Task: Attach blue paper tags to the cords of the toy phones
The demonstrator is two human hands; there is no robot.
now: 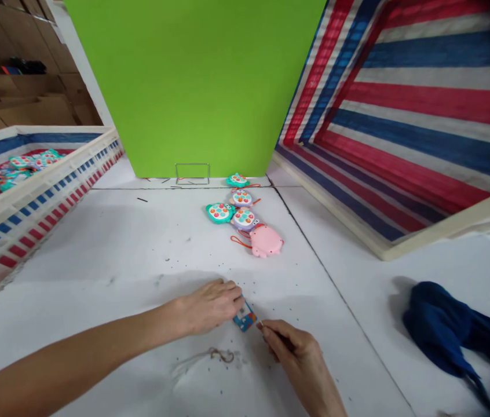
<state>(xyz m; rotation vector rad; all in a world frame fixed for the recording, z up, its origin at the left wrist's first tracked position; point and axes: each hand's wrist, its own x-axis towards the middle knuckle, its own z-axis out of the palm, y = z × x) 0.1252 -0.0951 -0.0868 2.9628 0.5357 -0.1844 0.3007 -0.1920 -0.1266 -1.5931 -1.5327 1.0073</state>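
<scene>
My left hand [219,306] is closed on the upper end of a small blue printed card [245,317], held just above the white table. Close by on the right, my right hand [291,341] pinches something thin at the card's lower corner; only a pale tip shows between thumb and finger, so its kind cannot be told. Below the card lies a small loose heap of brown and white string [222,355]. Farther up the table is a group of turtle-shaped toys with coloured buttons, among them a green one [219,212] and a pink one [266,241] lying face down with a red loop.
A bin [40,200] with striped lining at left holds many similar toys. Another striped bin [381,246] lies tipped at right. Behind the toys stands a green panel [201,87] with a wire frame [192,174] at its foot. Dark blue cloth [440,324] rests at right.
</scene>
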